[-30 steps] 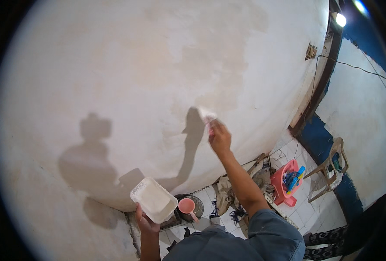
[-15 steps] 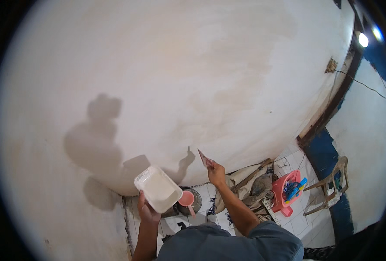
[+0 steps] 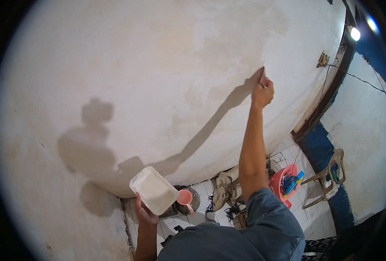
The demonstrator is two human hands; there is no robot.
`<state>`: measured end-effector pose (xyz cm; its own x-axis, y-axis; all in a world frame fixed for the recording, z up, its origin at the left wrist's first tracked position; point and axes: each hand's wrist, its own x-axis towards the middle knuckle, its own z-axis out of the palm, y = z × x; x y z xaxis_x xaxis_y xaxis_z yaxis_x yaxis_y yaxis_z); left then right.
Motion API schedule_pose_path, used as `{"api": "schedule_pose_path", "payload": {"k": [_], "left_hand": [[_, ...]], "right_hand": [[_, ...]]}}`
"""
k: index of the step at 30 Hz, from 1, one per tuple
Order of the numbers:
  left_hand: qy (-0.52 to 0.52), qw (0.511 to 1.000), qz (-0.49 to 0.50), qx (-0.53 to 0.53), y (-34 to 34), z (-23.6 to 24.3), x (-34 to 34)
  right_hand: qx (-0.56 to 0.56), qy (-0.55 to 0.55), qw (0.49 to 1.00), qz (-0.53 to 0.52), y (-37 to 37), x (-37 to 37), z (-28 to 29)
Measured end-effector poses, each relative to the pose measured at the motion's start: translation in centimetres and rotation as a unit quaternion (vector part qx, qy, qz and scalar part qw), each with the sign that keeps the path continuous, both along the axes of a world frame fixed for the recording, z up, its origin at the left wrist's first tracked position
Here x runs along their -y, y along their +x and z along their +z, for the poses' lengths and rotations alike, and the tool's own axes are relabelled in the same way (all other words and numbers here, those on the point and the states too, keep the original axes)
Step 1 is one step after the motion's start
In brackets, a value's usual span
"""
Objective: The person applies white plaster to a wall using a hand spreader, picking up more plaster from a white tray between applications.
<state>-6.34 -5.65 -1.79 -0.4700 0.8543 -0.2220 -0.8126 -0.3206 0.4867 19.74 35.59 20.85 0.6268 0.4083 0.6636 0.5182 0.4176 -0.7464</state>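
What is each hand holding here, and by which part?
The left hand holds a white rectangular tray from beneath, at its near end. The right hand presses a small flat blade against the wall, gripped by its lower end.

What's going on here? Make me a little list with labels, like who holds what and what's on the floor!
Left hand: holds a white tray with pale paste in it, low and near the body
Right hand: stretched up high, presses a small flat scraper against the wall
Wall: pale, patchy, with the person's shadow on it
Floor: white tiles with a pink cup, a crumpled cloth and a red basket with blue things inside
Chair: beige plastic, at the right
Lamp: lit, top right
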Motion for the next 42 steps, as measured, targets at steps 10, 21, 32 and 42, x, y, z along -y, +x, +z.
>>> {"api": "schedule_pose_path", "payload": {"k": [10,21,32,42], "left_hand": [[0.010,1.000,-0.001,0.003,-1.2,0.4,0.5],[0.044,0.999,0.019,-0.011,-0.9,-0.8,0.9],[0.033,0.999,0.021,-0.019,-0.9,-0.7,-0.5],[0.010,1.000,0.020,-0.003,-0.2,-0.2,-0.7]], "right_hand": [[0.392,0.043,0.859,0.326,-13.3,11.5,-15.0],[0.280,0.122,0.951,-0.048,1.9,-2.1,9.0],[0.367,0.106,0.895,0.229,-10.3,9.3,-16.4],[0.551,0.055,0.812,0.184,-6.8,5.9,-23.5]]}}
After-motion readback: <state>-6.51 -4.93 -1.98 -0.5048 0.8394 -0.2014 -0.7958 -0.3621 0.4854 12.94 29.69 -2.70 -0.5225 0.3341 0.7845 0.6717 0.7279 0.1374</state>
